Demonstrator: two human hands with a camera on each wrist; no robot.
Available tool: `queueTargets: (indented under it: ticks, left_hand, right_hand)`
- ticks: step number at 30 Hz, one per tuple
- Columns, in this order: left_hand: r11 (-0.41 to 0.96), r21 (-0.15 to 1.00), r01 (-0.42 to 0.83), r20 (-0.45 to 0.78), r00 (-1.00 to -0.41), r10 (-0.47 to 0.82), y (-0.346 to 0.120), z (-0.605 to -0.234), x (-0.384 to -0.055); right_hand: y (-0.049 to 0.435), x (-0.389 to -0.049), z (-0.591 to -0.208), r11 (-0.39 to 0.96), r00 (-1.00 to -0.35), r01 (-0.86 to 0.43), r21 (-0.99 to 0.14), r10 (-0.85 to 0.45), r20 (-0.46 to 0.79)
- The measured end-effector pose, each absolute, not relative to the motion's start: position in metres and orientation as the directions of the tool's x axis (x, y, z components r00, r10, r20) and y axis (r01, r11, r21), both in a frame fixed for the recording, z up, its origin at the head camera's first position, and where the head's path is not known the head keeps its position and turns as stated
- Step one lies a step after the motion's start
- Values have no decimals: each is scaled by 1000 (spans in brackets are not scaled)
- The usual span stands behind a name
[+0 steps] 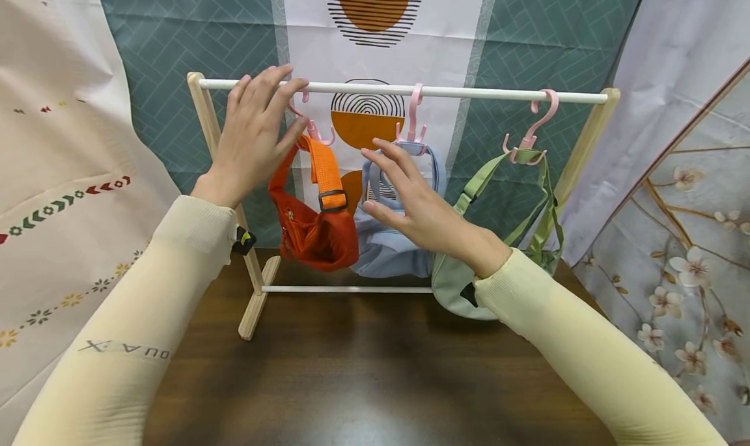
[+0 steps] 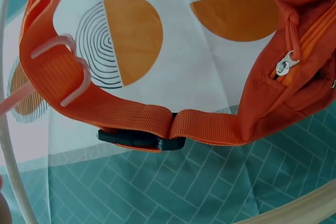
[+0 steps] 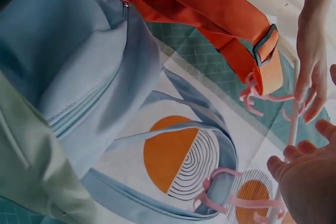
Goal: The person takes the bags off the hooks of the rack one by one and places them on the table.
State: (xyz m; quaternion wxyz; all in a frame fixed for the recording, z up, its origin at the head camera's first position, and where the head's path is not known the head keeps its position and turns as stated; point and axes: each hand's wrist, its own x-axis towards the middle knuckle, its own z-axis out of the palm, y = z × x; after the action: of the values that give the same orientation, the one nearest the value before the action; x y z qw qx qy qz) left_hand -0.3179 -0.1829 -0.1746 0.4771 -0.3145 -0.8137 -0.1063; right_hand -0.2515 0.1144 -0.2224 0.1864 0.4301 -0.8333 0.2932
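An orange-red bag (image 1: 322, 237) hangs by its strap from a pink hook hanger (image 1: 314, 131) on the white rail (image 1: 469, 92). My left hand (image 1: 252, 130) is at the rail, just left of that hanger, its fingers loosely spread; whether they touch the rail I cannot tell. A light blue bag (image 3: 100, 72) hangs from the middle pink hanger (image 1: 413, 117). In front of it my right hand (image 1: 422, 208) is held up with extended fingers, nothing in its grasp. On the right, a light green bag (image 1: 463, 290) hangs from another pink hanger (image 1: 536, 130), partly hidden behind my right wrist.
The rail belongs to a rack with wooden side posts (image 1: 577, 153) and a lower white bar (image 1: 351, 290). It stands on a dark brown table (image 1: 351, 374). Patterned cloth (image 1: 222, 16) hangs behind, with floral curtains (image 1: 674, 270) to the right.
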Motion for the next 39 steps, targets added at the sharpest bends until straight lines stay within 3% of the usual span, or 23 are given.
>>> queueTargets:
  ticks: [26,35,39]
  left_hand:
    - [777,-216,591,787,-366,497,-185,-166,-343]
    - [794,-144,590,808,-394,439,-174,-163,-341]
    - [792,-107,601,816,-402,415,-168,-160,-340]
  right_hand:
    - [70,-284,-205,508,-615,-787,-351,-602,509]
    - [56,-291,-204,508,-653,-757,-410,-580,488]
    - [49,-294,-205,538,-702,-712,-451,-539,465]
